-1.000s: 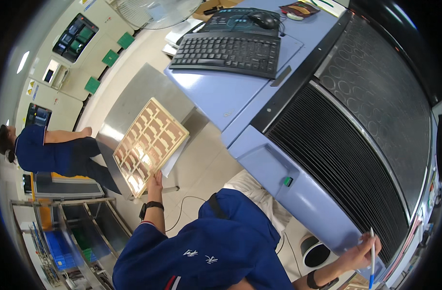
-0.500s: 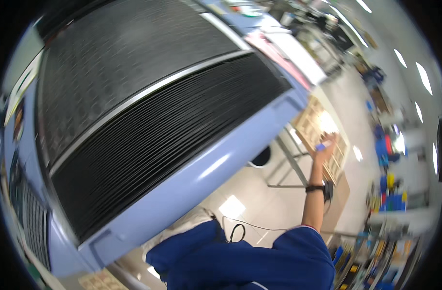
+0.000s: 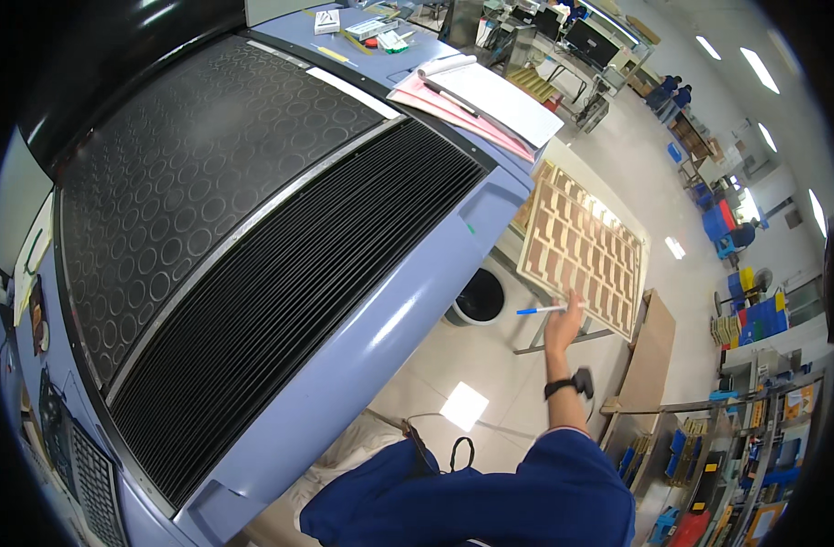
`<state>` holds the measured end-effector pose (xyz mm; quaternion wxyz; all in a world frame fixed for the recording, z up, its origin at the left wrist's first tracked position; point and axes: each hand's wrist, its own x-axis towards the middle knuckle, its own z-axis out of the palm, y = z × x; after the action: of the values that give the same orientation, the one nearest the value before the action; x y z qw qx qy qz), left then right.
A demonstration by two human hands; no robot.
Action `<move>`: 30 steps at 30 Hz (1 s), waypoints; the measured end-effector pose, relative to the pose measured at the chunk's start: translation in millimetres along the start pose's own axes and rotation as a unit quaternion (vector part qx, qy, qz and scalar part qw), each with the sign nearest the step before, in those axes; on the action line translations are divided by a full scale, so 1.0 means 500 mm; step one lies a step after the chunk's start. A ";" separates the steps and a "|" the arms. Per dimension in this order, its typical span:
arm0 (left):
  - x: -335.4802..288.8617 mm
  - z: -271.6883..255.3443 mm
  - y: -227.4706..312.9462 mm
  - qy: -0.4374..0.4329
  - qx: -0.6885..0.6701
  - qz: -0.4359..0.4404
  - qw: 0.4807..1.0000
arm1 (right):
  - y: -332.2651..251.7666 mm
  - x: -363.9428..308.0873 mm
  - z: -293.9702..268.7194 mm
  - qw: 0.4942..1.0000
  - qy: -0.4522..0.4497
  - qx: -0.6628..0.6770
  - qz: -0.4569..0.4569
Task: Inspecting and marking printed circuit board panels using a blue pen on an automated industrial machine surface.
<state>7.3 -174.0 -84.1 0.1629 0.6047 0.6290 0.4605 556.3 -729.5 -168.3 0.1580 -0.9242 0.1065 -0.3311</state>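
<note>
Half a second ago my view was smeared and the right hand (image 3: 564,326) sat over the middle of the patterned panel (image 3: 583,248); now the picture is sharp and that hand has drawn back to the panel's near edge. The pen (image 3: 552,309) has stayed with it.

I see the right hand partly closed, fingers curled round the pen, its blue end pointing left. The fingertips overlap the panel's edge; I can't tell how firmly they press. My left hand is out of view, so I cannot tell its state.

The panel lies tilted in my view on a stand (image 3: 533,339), just beyond the right corner of the blue machine (image 3: 371,314). That corner hides part of the stand's left side. A notepad (image 3: 508,102) and pink papers (image 3: 432,95) rest on the machine near the panel. Below, a bin (image 3: 481,322) stands on the floor (image 3: 430,351), between machine and stand.
</note>
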 end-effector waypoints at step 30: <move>0.063 0.113 0.244 -0.151 -0.091 0.263 0.949 | -0.522 0.096 -0.381 0.556 -0.034 0.831 -0.011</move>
<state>118.0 -143.0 -7.8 0.1835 0.7939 0.3713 0.4452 493.6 -544.2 93.4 0.8553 -0.3945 -0.2316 -0.2431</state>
